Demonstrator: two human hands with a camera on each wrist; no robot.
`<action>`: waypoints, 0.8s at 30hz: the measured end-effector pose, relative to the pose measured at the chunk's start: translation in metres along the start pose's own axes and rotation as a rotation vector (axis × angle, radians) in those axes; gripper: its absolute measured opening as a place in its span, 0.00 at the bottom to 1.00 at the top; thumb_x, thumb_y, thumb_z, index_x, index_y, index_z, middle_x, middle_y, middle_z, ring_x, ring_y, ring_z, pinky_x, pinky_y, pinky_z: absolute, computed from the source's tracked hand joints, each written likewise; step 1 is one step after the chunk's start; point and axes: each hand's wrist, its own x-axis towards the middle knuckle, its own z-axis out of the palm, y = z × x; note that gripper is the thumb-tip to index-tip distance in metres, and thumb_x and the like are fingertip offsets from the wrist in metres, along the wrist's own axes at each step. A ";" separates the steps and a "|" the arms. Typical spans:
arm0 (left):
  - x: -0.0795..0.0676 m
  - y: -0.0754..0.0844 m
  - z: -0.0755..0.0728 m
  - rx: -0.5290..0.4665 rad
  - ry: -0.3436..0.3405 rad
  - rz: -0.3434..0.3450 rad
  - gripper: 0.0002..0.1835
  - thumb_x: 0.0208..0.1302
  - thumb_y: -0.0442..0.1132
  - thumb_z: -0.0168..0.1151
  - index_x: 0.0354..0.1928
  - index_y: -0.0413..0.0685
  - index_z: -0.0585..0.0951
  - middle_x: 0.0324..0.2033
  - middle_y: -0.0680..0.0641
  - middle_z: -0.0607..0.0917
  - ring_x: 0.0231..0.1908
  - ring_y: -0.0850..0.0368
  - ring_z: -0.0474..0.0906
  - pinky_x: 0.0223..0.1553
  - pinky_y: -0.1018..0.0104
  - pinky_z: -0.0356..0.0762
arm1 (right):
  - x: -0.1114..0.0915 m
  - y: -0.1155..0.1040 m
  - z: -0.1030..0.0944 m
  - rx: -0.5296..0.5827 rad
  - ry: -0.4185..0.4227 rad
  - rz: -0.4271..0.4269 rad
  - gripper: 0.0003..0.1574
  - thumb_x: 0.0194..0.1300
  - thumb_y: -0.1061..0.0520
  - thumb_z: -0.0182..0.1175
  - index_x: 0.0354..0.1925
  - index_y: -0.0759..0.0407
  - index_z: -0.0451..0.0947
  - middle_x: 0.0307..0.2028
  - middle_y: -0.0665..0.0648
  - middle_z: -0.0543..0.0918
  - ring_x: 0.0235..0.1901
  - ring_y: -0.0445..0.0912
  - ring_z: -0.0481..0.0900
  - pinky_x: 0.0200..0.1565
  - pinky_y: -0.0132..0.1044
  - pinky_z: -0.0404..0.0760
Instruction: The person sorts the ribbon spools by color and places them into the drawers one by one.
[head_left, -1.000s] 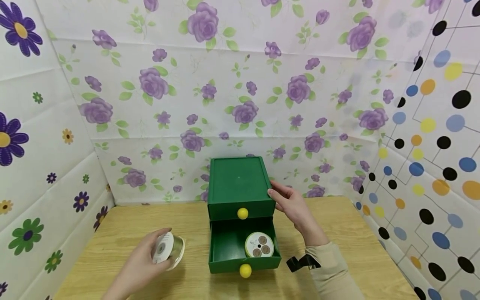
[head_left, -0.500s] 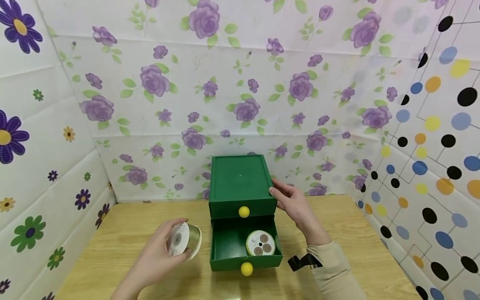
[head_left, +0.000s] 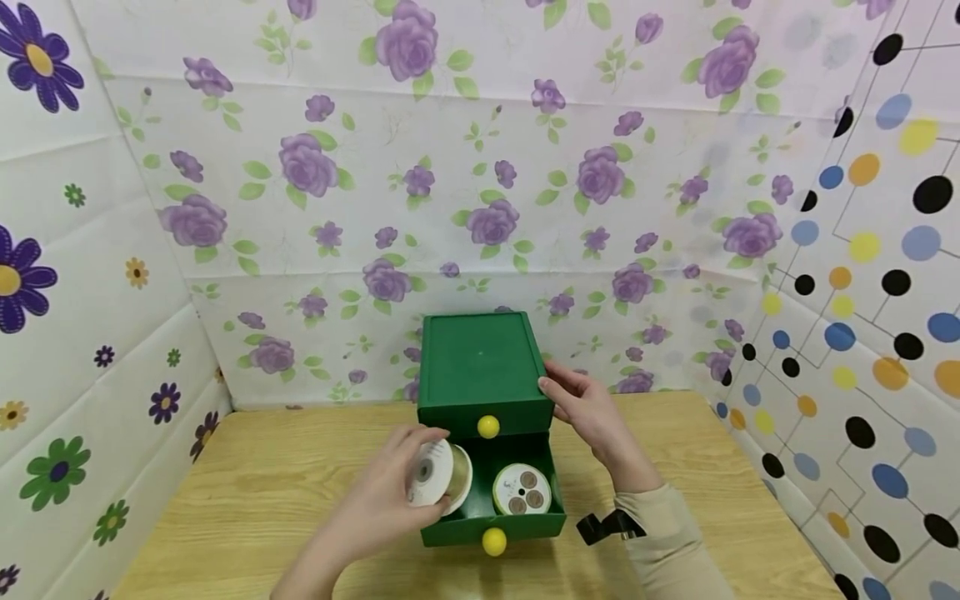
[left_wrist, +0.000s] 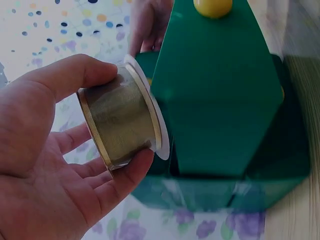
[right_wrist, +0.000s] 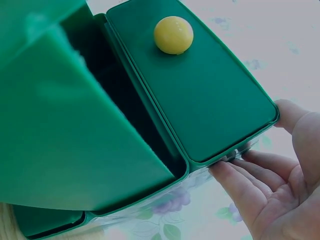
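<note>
My left hand [head_left: 378, 500] pinches a spool of gold-olive ribbon [head_left: 431, 472] with white end discs, thumb on one side and fingers on the other. Overlapping the left part of the pulled-out lower drawer [head_left: 517, 527], the spool is tilted, its labelled disc facing up and left. In the left wrist view, the ribbon [left_wrist: 122, 117] shows close to the drawer front. A second spool [head_left: 522, 490], white with brown circles, lies in the drawer's right half. My right hand [head_left: 592, 421] rests on the right side of the green drawer cabinet [head_left: 480, 358], thumb at its top edge.
The upper drawer is closed, with a yellow knob [head_left: 488, 427]; another yellow knob [head_left: 494, 542] sits on the lower drawer's front. The cabinet stands on a wooden table [head_left: 300, 442] before a floral wall covering [head_left: 450, 208]. A black strap [head_left: 609, 527] hangs at the right sleeve.
My left hand has carried the ribbon spool rightward from beside the cabinet to over the open drawer's left side. The right hand stays at the cabinet's side.
</note>
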 end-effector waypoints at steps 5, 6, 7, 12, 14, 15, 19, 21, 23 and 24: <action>0.006 0.002 0.012 0.007 -0.057 0.050 0.40 0.57 0.38 0.82 0.73 0.50 0.76 0.60 0.57 0.77 0.48 0.59 0.77 0.47 0.64 0.82 | -0.001 0.002 0.003 0.001 0.005 0.008 0.41 0.79 0.40 0.64 0.81 0.52 0.67 0.78 0.61 0.69 0.74 0.58 0.70 0.71 0.57 0.72; 0.007 0.002 0.013 0.012 -0.063 0.054 0.40 0.58 0.38 0.82 0.73 0.51 0.76 0.60 0.57 0.78 0.48 0.59 0.77 0.46 0.65 0.82 | -0.001 0.002 0.003 0.001 0.006 0.008 0.41 0.79 0.40 0.64 0.81 0.52 0.67 0.78 0.61 0.69 0.74 0.58 0.71 0.71 0.57 0.73; 0.007 0.002 0.014 0.021 -0.066 0.061 0.40 0.58 0.39 0.82 0.73 0.51 0.76 0.59 0.57 0.78 0.48 0.60 0.77 0.46 0.65 0.82 | -0.001 0.002 0.003 -0.003 0.006 0.005 0.41 0.79 0.40 0.64 0.81 0.52 0.67 0.78 0.62 0.69 0.74 0.58 0.71 0.71 0.57 0.73; 0.013 0.001 0.017 0.069 -0.081 0.081 0.40 0.58 0.40 0.82 0.73 0.50 0.77 0.59 0.55 0.79 0.48 0.60 0.78 0.46 0.64 0.82 | 0.000 0.002 0.004 -0.004 0.009 0.004 0.41 0.79 0.40 0.64 0.81 0.52 0.67 0.77 0.62 0.69 0.74 0.58 0.71 0.70 0.57 0.73; 0.015 0.000 0.018 0.096 -0.099 0.087 0.40 0.58 0.41 0.81 0.73 0.49 0.77 0.60 0.54 0.80 0.48 0.60 0.79 0.45 0.64 0.82 | -0.001 0.002 0.004 -0.004 0.011 0.005 0.41 0.79 0.40 0.63 0.81 0.52 0.67 0.77 0.62 0.69 0.74 0.58 0.71 0.70 0.57 0.73; 0.016 0.000 0.018 0.110 -0.109 0.091 0.40 0.58 0.42 0.81 0.73 0.49 0.77 0.60 0.52 0.80 0.49 0.59 0.79 0.45 0.64 0.82 | -0.001 0.002 0.004 -0.005 0.013 0.005 0.41 0.79 0.40 0.63 0.81 0.52 0.67 0.77 0.62 0.69 0.74 0.58 0.71 0.70 0.57 0.73; 0.022 -0.002 0.018 0.154 -0.166 0.126 0.39 0.58 0.42 0.81 0.73 0.47 0.78 0.61 0.49 0.82 0.50 0.56 0.81 0.44 0.64 0.82 | -0.001 0.002 0.002 -0.011 0.020 0.001 0.41 0.79 0.40 0.63 0.81 0.52 0.68 0.77 0.62 0.69 0.73 0.58 0.72 0.70 0.57 0.73; 0.025 -0.002 0.017 0.171 -0.193 0.146 0.40 0.57 0.42 0.81 0.73 0.46 0.78 0.61 0.47 0.83 0.51 0.55 0.81 0.44 0.64 0.82 | 0.000 0.002 0.002 -0.014 0.024 -0.002 0.41 0.79 0.40 0.63 0.81 0.52 0.68 0.77 0.62 0.70 0.73 0.58 0.72 0.70 0.57 0.74; 0.028 -0.002 0.015 0.185 -0.218 0.161 0.40 0.57 0.40 0.82 0.72 0.45 0.79 0.61 0.46 0.83 0.52 0.53 0.81 0.44 0.63 0.82 | 0.000 0.002 0.001 -0.016 0.030 -0.004 0.41 0.79 0.40 0.63 0.81 0.52 0.68 0.77 0.62 0.70 0.73 0.58 0.72 0.70 0.57 0.74; 0.030 -0.002 0.014 0.191 -0.231 0.167 0.40 0.56 0.40 0.82 0.72 0.44 0.79 0.61 0.45 0.83 0.53 0.52 0.82 0.45 0.62 0.82 | 0.001 0.002 0.001 -0.015 0.031 -0.003 0.40 0.79 0.40 0.64 0.80 0.51 0.68 0.77 0.62 0.70 0.73 0.58 0.72 0.70 0.57 0.74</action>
